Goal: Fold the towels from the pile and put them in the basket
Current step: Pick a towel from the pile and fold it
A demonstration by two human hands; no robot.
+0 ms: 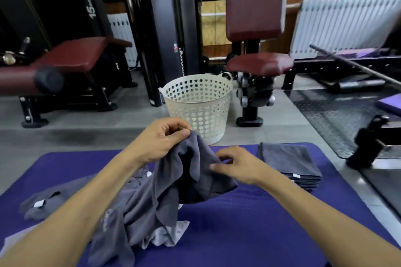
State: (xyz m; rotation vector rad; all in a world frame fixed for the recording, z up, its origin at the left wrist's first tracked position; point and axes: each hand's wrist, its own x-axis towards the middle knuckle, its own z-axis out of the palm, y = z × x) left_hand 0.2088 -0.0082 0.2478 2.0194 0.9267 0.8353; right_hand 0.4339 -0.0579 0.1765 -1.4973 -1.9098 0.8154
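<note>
A crumpled grey towel hangs lifted above the purple mat. My left hand pinches its top corner between thumb and fingers. My right hand pinches the towel's edge lower down on the right. Under and left of it lies the loose pile of grey towels, with a lighter one showing at the bottom. A stack of folded grey towels sits on the mat's right side. The white perforated basket stands on the floor just beyond the mat; I can see nothing inside it.
Gym machines with dark red pads stand behind the basket, one at the left and one at the right. A black rubber floor mat and a black metal frame lie to the right. White radiators line the back wall.
</note>
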